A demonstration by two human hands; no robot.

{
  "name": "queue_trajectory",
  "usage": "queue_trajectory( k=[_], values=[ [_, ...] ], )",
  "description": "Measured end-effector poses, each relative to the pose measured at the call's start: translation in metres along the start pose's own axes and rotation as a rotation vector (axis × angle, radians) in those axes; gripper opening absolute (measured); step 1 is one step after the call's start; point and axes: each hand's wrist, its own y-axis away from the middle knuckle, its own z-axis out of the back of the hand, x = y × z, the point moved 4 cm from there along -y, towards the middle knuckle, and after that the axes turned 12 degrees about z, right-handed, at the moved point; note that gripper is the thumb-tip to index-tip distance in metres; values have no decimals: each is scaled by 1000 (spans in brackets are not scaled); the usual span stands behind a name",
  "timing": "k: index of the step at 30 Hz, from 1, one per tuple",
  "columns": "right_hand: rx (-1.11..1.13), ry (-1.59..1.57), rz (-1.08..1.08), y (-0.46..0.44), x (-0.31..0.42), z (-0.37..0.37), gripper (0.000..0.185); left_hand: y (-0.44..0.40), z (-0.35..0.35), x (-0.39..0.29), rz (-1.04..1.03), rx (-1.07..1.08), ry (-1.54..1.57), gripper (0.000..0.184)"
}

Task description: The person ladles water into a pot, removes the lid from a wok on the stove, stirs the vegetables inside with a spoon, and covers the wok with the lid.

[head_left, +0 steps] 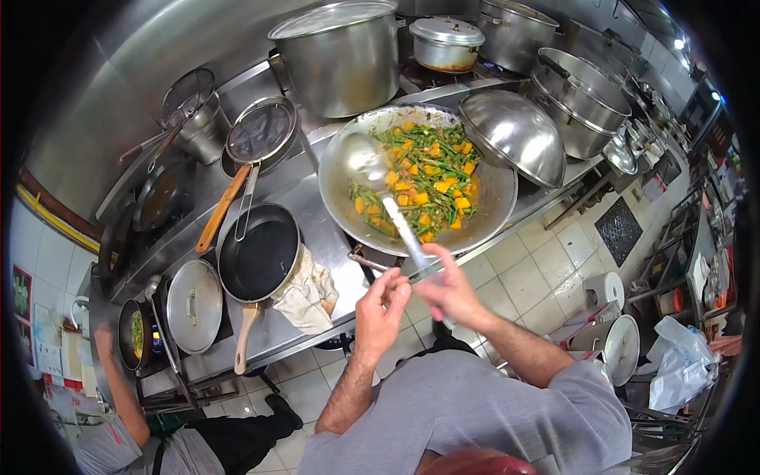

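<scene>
My right hand (450, 291) is closed around the handle of a large metal ladle (405, 226). The ladle's bowl (366, 161) hovers over or rests at the left side of a wide wok (339, 207); I cannot tell if it touches the food. In the wok lie chopped green beans (453, 158) mixed with orange pumpkin-like cubes (443, 185). Beside the handle, at the wok's near edge, my left hand (378, 315) is raised with loosely bent fingers and nothing visible in it.
A domed lid (518, 134) leans on the wok's right rim. Left of it are a black frying pan (260, 249), a crumpled cloth (305, 297), a strainer (261, 131) and a flat lid (194, 307). Large pots (336, 67) stand behind. Another person's arm (123, 388) reaches toward a small pan (131, 332).
</scene>
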Motion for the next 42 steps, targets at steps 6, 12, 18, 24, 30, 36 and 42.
queue_trajectory(
  k=[6,12,18,24,30,36,42],
  values=[
    [220,-90,155,-26,-16,-21,73,-31,-16,2,79,-190,201,18],
    [554,435,301,-78,50,59,68,-37,-19,-6,91,-365,343,12],
    [-405,1557,769,-224,141,337,45,-18,23,39,157,-573,358,10],
    [-253,1565,31,-280,136,432,54,-24,64,72,137,-738,272,13],
    [-275,1621,211,-316,127,467,49,-34,85,100,227,-809,218,13],
    [-276,1269,136,-340,110,510,28,-45,91,111,235,-820,265,15],
    [-213,1383,502,-304,161,430,22,-49,105,127,272,-816,323,16]
  ],
)
